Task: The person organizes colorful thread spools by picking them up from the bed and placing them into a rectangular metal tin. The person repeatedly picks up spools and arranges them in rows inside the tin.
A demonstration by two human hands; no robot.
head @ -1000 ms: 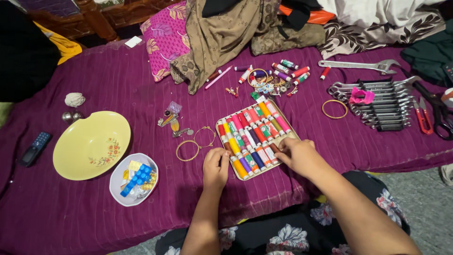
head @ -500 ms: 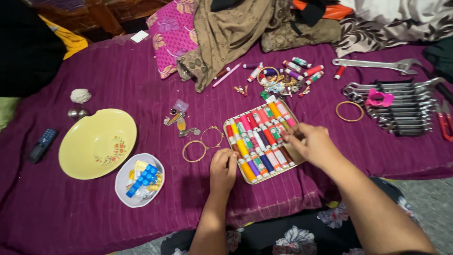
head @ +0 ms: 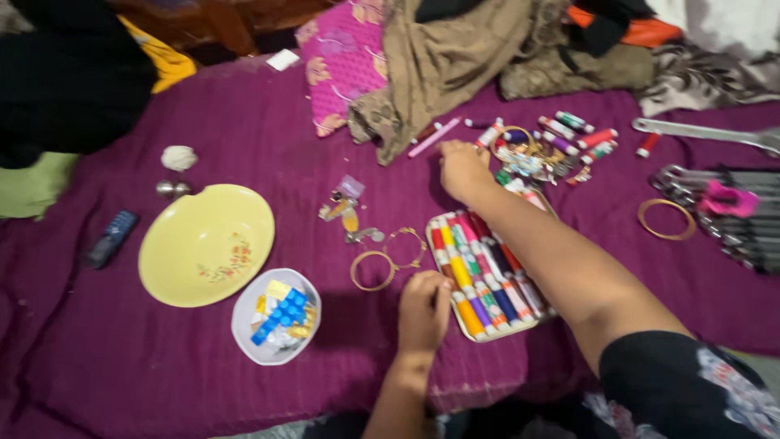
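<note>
Your left hand (head: 422, 310), fingers curled, rests against the lower left edge of the tray (head: 487, 332) of coloured thread spools at lower centre, while your right hand (head: 463, 169) reaches past its upper end to the loose spools (head: 569, 134), fingers bent; whether it pinches anything you cannot tell. At lower left, a small white bowl (head: 244, 313) holds blue and yellow bits beside a yellow plate (head: 207, 244).

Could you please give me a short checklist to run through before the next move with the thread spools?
1. Left hand steadies the thread tray at its near corner: ok.
2. Right hand is over the loose spools: ok.
3. Spool held in right fingers: cannot tell.
4. Tray lies flat on the purple cloth: ok.
5. Free slot in tray: cannot tell, the forearm hides part.
</note>
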